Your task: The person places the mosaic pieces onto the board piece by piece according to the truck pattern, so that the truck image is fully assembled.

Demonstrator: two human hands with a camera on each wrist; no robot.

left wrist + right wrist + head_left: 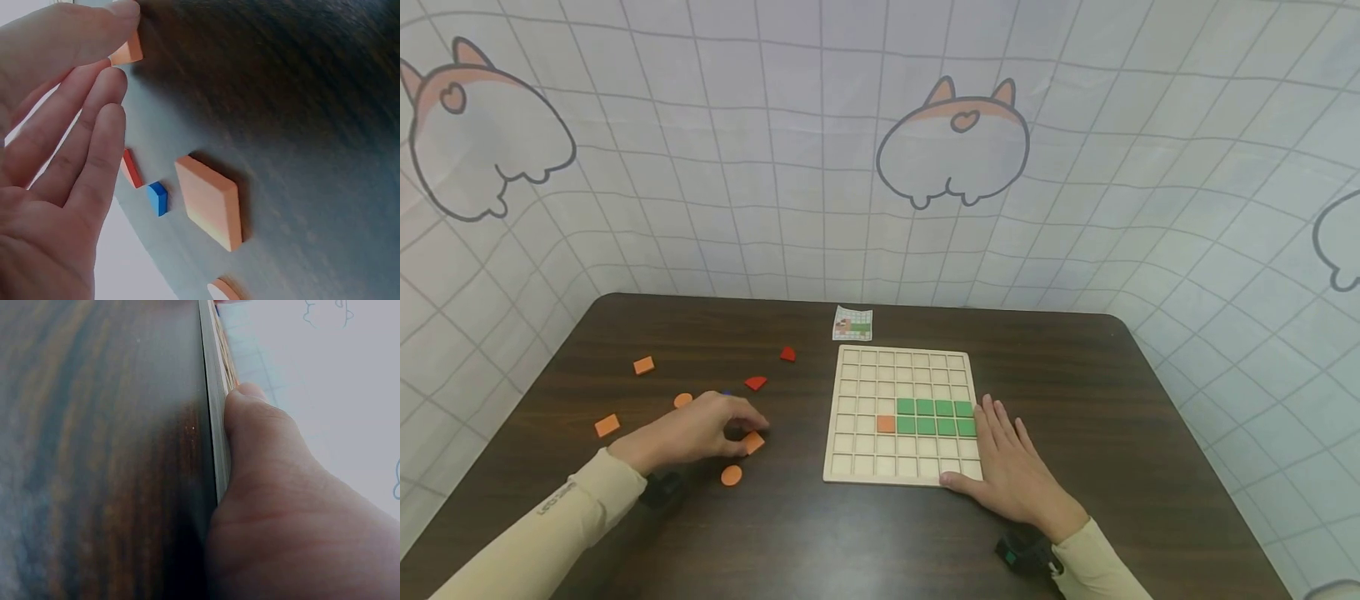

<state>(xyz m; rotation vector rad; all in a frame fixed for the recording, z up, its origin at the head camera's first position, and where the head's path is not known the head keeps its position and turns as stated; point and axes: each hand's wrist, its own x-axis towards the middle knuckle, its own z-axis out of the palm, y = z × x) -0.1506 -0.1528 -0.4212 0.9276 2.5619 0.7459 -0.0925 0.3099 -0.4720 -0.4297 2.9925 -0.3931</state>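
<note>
This is a curtained-off tabletop puzzle station; whether it stands in a home, a lab or an office cannot be told. A white, grey-gridded curtain wraps the dark wood-grain surface from 9 o'clock through 12 to 3, rippling softly like cloth. Cartoon corgi rumps decorate it, whole ones at 10 o'clock and 1 o'clock. Mid-surface sits a pale tile board, with a small printed pattern card at its 11 o'clock and loose coloured pieces at its 9.
</note>
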